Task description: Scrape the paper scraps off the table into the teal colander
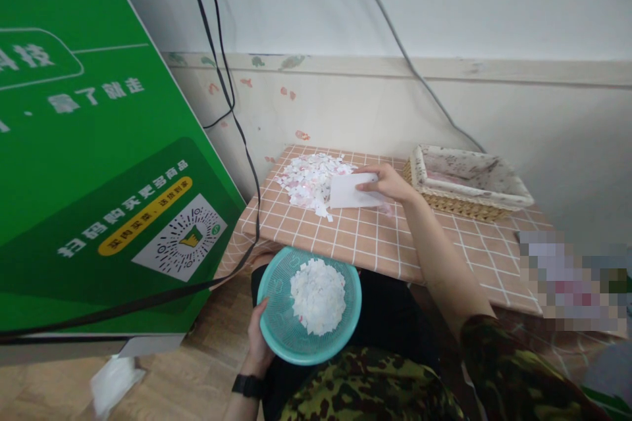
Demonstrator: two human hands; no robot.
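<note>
My left hand (pixel 260 331) grips the rim of a teal plastic colander (pixel 278 342), held over my lap below the table's front edge. Inside it lies a heap of small white paper scraps (pixel 318 296). On the table, my right hand (pixel 388 182) pinches a flat white card (pixel 348 191) between thumb and fingers. The card's left edge meets a wide pile of white and pale pink paper scraps (pixel 309 177). A few pinkish bits lie on the cloth just under my right hand.
A wicker basket (pixel 464 207) with a patterned lining stands on the checked tablecloth (pixel 375 237) at the right. A tall green panel (pixel 99 145) rises at the left, black cables (pixel 247 151) hanging before it. White plastic (pixel 116 381) lies on the floor.
</note>
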